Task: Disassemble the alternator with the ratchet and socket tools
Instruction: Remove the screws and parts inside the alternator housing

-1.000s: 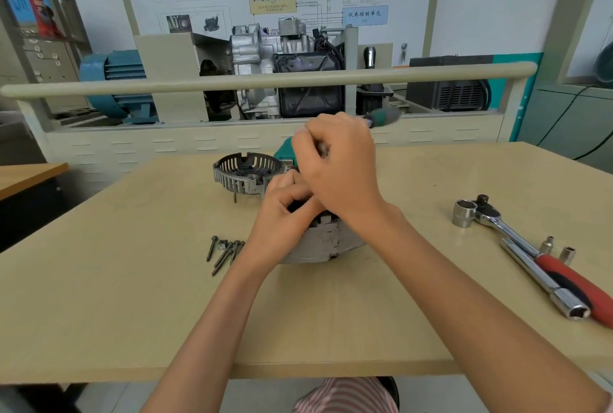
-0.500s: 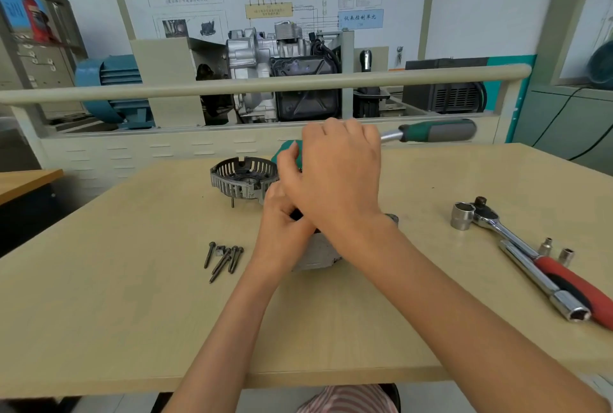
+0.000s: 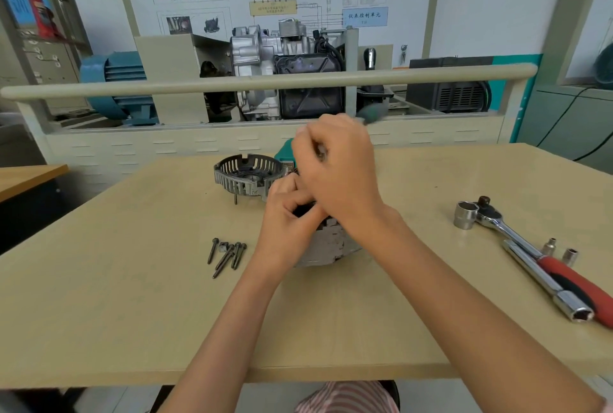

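While our right hand (image 3: 338, 173) closed round the shaft of a green-handled ratchet (image 3: 373, 114) above the grey metal alternator body (image 3: 326, 243), our left hand (image 3: 288, 220) curled against the body's near-left side and steadied it. What the left fingers pinched was hidden, though they plainly lay on the alternator. The ratchet's far handle end was blurred, and the fastener under it could not be seen.

The alternator body sat on the pale wooden table (image 3: 132, 296), near its middle. We judged the job partly done. The slotted grey end cover (image 3: 248, 175) was already off and lay just behind and left of the body. Left of the body lay the dark long bolts (image 3: 229, 255); we counted four, with one small square nut or clip among them. What stayed on the body appeared to need at least one more fastener loosened, then the remaining parts separated; how many fasteners were left we could not tell.

Well to the right of the body, we counted:
- one red-handled chrome ratchet (image 3: 544, 263)
- one large chrome socket (image 3: 466, 215), touching the ratchet's head
- one long chrome socket bar (image 3: 547, 286), lying against the red handle
- two small loose sockets (image 3: 549, 245), just beyond that handle

A teal object (image 3: 283, 152) showed behind the right hand, touching or just beside the cover; its kind was unclear.
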### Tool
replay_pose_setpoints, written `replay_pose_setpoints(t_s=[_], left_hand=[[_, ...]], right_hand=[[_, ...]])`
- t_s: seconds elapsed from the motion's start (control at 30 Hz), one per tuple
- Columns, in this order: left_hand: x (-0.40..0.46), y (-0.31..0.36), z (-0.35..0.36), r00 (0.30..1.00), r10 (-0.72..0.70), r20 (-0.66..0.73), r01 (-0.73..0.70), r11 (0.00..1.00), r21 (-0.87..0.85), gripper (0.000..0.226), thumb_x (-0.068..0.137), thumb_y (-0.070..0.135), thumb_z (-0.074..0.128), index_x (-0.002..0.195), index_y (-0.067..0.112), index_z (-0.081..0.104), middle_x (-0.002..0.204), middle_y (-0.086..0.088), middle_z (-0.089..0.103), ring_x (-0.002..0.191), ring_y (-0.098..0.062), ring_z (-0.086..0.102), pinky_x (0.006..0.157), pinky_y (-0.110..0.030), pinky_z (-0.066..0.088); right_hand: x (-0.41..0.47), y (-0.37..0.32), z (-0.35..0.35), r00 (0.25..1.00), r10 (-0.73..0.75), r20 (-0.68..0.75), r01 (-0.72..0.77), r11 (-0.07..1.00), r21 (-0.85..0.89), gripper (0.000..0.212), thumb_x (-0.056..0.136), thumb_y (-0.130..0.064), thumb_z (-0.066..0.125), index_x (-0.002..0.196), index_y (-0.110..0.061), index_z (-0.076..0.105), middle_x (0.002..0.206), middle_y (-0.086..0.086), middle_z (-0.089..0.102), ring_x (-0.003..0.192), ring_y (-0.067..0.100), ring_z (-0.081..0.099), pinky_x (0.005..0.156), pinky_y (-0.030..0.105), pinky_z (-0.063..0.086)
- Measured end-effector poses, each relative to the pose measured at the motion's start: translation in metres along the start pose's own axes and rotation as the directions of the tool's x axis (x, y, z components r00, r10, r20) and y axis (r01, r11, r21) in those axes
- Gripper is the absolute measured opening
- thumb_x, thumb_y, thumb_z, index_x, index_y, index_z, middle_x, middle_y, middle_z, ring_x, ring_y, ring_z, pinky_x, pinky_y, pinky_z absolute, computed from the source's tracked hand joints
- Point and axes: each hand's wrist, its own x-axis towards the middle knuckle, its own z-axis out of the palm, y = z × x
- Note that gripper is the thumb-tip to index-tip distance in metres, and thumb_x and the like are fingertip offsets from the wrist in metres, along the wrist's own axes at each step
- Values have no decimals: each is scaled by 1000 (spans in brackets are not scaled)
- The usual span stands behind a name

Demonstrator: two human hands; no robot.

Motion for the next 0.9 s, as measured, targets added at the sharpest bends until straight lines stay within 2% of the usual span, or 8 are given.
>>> replay_pose_setpoints(t_s=[0.07,0.13,0.23,0.33,0.47,0.6,0.7,0.9], left_hand=[[0,-1,3,1000,-14,-23,14,1000,-11,38,66,14,55,37,39,52,52,19,53,65,-6,32,59,-22,24],[-1,-2,3,999,-40,-17,40,999,-27,39,64,10,52,34,36,49,46,15,49,62,-5,29,57,-21,21],[0,1,-3,997,-67,44,68,998,-5,38,72,19,60,43,45,58,58,4,53,74,-4,40,67,-21,30],[0,4,-7,990,-59,127,59,998,6,24,86,25,65,68,41,66,79,-6,53,88,-9,44,86,-26,34],[0,1,-8,993,-30,111,28,999,20,12,84,33,63,73,33,69,74,0,48,82,-3,41,85,-22,31],[0,-1,-2,999,31,23,-32,999,15,29,73,24,62,52,44,61,69,6,57,77,-2,44,74,-27,33],[-1,-3,2,999,-23,-33,22,1000,-3,37,65,12,52,39,37,52,55,14,48,71,-5,39,63,-21,26],[-1,4,-4,997,-44,65,43,999,16,25,77,29,58,60,47,62,76,-4,55,85,-1,43,84,-24,33]], right_hand=[[-7,-4,4,996,-21,-85,-14,919,-394,22,81,-20,50,60,-11,53,61,3,48,66,20,43,70,31,27],[-9,-7,6,996,-6,-84,-31,902,-431,22,79,-22,48,61,-11,55,62,3,51,68,22,45,71,32,27],[2,-7,1,1000,26,-4,-26,999,-47,38,79,-19,46,45,-21,32,45,-8,32,53,13,33,65,28,22],[12,-1,-6,975,116,189,-185,897,401,47,85,-19,41,40,-9,36,41,8,35,47,21,35,57,33,32],[12,1,-7,962,139,236,-245,822,515,49,89,-21,38,43,-7,45,47,15,44,51,21,42,62,32,39],[-1,2,0,999,-14,-30,10,991,-134,33,84,-17,47,52,-15,43,52,-1,41,56,16,37,63,31,29],[-9,-5,5,992,-82,-95,10,809,-588,25,79,-25,44,63,-10,57,61,5,52,63,22,45,66,34,33],[8,-1,-1,997,45,63,-55,985,164,38,81,-15,45,45,-9,37,42,-1,31,47,16,30,60,30,27]])
